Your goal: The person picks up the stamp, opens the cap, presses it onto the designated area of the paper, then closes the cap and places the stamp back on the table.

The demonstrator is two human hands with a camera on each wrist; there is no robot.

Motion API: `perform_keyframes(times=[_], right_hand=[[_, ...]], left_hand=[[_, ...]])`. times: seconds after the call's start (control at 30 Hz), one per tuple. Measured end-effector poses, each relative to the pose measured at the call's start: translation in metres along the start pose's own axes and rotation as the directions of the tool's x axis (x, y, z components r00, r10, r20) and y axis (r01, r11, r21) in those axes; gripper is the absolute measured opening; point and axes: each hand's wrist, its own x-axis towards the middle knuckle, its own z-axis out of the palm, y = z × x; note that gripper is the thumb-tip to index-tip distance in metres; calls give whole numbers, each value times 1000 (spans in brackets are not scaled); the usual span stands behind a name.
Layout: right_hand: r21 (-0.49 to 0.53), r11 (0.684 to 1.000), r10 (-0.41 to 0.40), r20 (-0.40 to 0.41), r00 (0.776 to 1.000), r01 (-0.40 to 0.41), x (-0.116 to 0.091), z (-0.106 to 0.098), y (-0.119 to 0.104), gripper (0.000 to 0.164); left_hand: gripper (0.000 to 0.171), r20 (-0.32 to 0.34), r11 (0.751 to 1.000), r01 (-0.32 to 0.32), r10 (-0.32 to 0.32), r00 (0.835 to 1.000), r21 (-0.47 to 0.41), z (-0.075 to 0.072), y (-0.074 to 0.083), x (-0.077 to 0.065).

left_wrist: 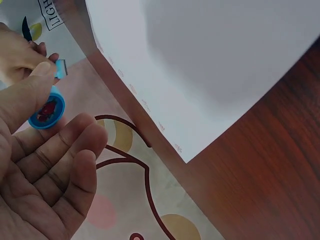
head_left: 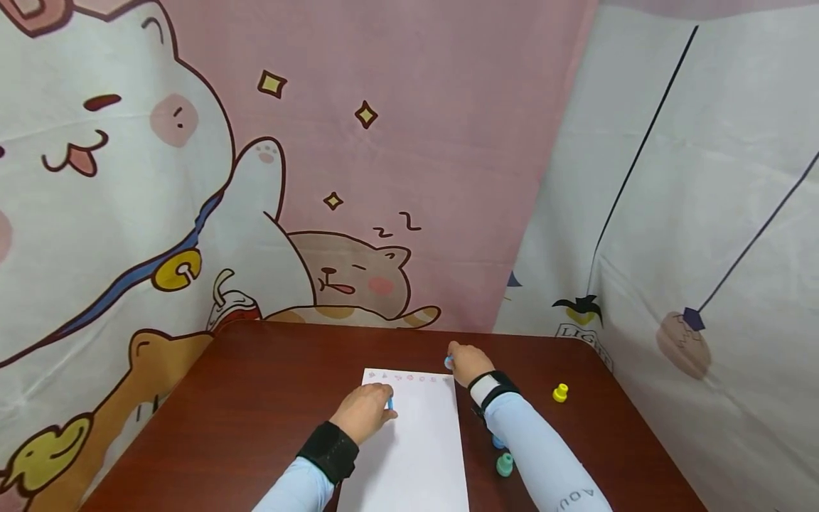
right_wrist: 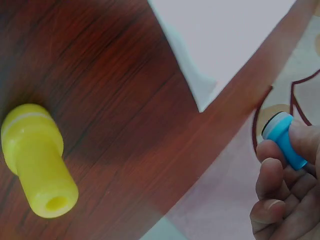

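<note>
Paper [head_left: 422, 441], yellow stamp [head_left: 560, 393] apart, right sleeve [head_left: 540, 451] partly hiding blue stamp [head_left: 498, 442]

A reddish-brown, wood-grained bench [head_left: 269, 412] with rounded far corners is shown. A white sheet of paper [head_left: 425, 441] is laid on it, marked with a row of small prints [head_left: 410, 377] along the far edge. To the right, yellow [head_left: 560, 393], green [head_left: 505, 465] and partly hidden blue stamps [head_left: 498, 442] are set down.

tbl [head_left: 256, 398] room at L, yellow stamp [head_left: 560, 393] R
</note>
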Motion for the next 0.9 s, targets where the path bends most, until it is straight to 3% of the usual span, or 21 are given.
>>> perform_keyframes(times=[0.17,0.6,0.9], right_hand=[[106,993,53,21,998,-54,-6,-10,-9,17],[240,970,29,20,999,-32,-26,-24,-38,16],[404,914,35,35,999,-47,-42,-20,-55,18]], left_hand=[[29,1,1000,15,-15,1000,-17,1,-1,-1],[32,-13,996,42,-44,999,-84,1,0,1],[31,10,991,59,-58,998,-120,-1,0,3]])
